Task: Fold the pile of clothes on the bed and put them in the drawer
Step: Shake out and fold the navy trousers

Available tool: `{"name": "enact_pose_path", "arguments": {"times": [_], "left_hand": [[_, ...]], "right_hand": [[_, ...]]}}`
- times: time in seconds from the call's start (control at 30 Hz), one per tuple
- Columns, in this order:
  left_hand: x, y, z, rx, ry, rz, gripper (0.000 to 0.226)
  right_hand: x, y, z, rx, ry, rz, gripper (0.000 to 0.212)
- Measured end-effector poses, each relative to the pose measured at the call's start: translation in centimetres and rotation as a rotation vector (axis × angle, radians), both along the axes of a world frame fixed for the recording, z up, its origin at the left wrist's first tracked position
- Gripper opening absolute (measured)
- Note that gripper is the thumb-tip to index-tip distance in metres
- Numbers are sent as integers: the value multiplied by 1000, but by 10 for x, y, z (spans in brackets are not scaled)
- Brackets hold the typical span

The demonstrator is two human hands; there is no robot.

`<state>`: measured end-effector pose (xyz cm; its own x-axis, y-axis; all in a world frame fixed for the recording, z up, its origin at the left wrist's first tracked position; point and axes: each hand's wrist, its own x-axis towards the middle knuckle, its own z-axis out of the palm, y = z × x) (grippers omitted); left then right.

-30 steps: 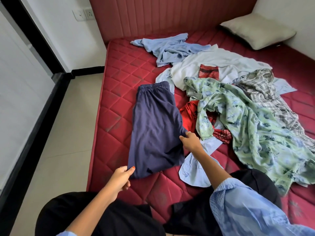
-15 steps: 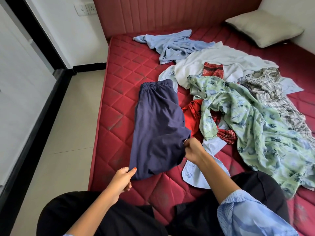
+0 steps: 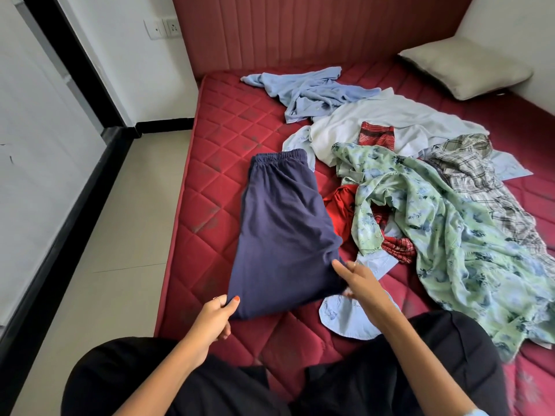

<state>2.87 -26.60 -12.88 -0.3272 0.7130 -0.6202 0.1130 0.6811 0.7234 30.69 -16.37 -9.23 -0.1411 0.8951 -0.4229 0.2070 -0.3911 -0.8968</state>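
Left hand (image 3: 216, 315) pinched the near left corner of the navy trousers (image 3: 282, 232) between thumb and curled fingers, while the right hand (image 3: 359, 279) lay with fingers spread and fairly straight against the garment's near right edge, a little blurred. Below them, the red quilted bed (image 3: 216, 181) carried everything. Its right half held the pile: a green floral garment (image 3: 468, 244) sprawled toward the near right edge, a white shirt (image 3: 390, 115) beyond it, a plaid shirt (image 3: 474, 169) to the right, and a light blue shirt (image 3: 312, 91) crumpled near the headboard. The navy trousers lay flat along the left side, waistband pointing toward the headboard. A beige pillow (image 3: 462, 67) sat in the far right corner.
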Motion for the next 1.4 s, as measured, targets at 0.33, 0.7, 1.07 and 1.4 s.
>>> {"name": "enact_pose_path", "arguments": {"times": [0.33,0.7,1.07,1.4], "left_hand": [[15,-12,19,-70,-3,-44,30],[32,-20,38,108,498,-559,92],[14,65,183,362,1254,-615,22],[-5,101,403,1033,987,-201,15]], "right_hand": [[-9,-23,-17,-60,-693,150,31],[-9,-77,-38,588,-1065,422,83],[-14,9,127,843,-1100,204,29],[-28,77,345,1077,-570,-87,29]]}}
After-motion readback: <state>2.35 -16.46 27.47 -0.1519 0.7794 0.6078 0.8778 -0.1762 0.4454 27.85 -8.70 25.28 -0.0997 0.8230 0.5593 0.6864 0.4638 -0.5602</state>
